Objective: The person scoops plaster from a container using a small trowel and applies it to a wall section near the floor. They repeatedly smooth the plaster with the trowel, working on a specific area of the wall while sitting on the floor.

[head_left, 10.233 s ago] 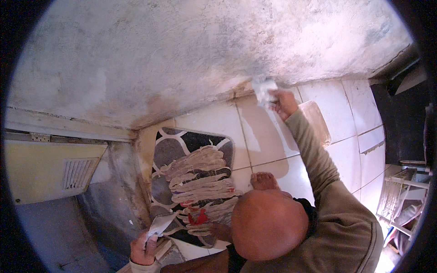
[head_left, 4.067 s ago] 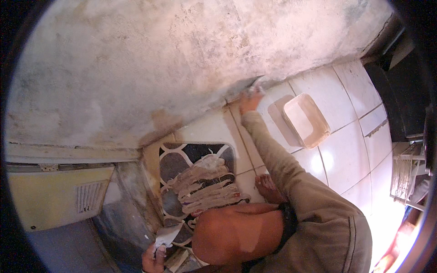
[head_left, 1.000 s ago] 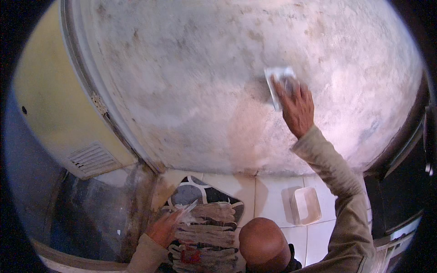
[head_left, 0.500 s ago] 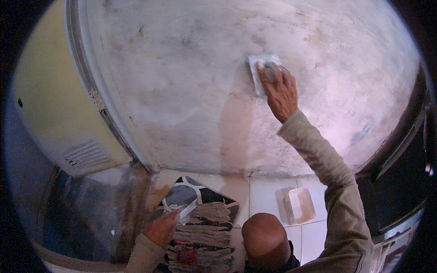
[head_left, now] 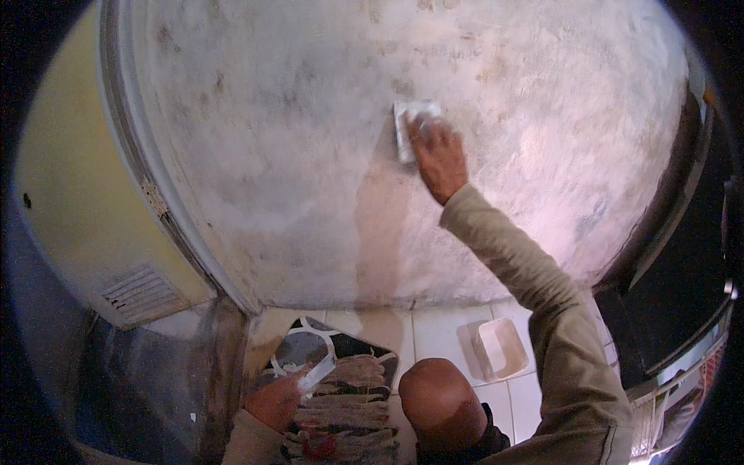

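Note:
My right hand [head_left: 440,163] is closed around the grip of a flat, pale-faced trowel [head_left: 403,139], which is pressed to the blotchy white-grey wall [head_left: 310,186]. Fingers cover most of the grip, and a shadow falls on the wall below it. Low on the left, my left hand [head_left: 273,403] is closed on a putty knife [head_left: 318,373] with a whitish blade, pointing up and to the right. That hand is above a striped rag mat [head_left: 349,411], apart from the wall.
A yellow door [head_left: 70,194] with a vent stands at left beside its frame [head_left: 136,155]. A dark patterned mat [head_left: 353,341] lies by the wall's foot. On the white floor tiles sits a pale rectangular tub [head_left: 504,349], near my bent knee [head_left: 442,395]. A dark object [head_left: 674,302] borders the right.
My right hand has moved the trowel up and slightly left across the wall. My left hand still holds the putty knife low down. The whole view has shifted a little.

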The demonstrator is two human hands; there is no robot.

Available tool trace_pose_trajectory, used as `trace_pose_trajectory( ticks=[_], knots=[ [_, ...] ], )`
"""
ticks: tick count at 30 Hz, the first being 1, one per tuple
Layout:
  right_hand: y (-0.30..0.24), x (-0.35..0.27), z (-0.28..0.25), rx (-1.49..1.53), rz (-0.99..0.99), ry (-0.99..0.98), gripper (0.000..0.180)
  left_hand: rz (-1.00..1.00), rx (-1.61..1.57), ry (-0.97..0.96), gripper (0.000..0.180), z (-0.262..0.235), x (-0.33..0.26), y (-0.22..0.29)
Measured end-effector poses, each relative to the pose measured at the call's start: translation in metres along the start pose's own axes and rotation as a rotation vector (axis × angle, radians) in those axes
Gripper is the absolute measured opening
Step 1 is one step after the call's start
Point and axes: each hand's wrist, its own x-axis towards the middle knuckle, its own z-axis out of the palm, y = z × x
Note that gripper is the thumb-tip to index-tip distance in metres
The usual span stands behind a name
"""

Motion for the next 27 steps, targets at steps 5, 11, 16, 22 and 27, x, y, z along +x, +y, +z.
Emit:
trace_pose_trajectory(
  ticks=[5,11,16,22,27],
  knots=[
    [-0.043,-0.08,0.027,0.276,-0.271,-0.116,0.046,0.001,-0.108,0.037,0.04,0.001,-0.004,0.007],
    [0.024,-0.015,0.007,0.128,0.025,0.061,0.045,-0.128,-0.134,0.069,0.033,0.033,0.014,-0.048],
    [-0.046,-0.109,-0.007,0.879,-0.274,-0.532,0.036,0.041,-0.088,0.488,0.031,0.01,-0.007,-0.056],
    [-0.066,-0.271,-0.042,1.863,1.159,-0.943,0.029,-0.065,-0.56,0.201,0.03,0.02,0.037,-0.039],
    [-0.072,-0.349,-0.073,1.717,1.385,-0.789,0.026,-0.013,-0.434,0.117,0.036,0.042,0.038,-0.073]
  ],
)
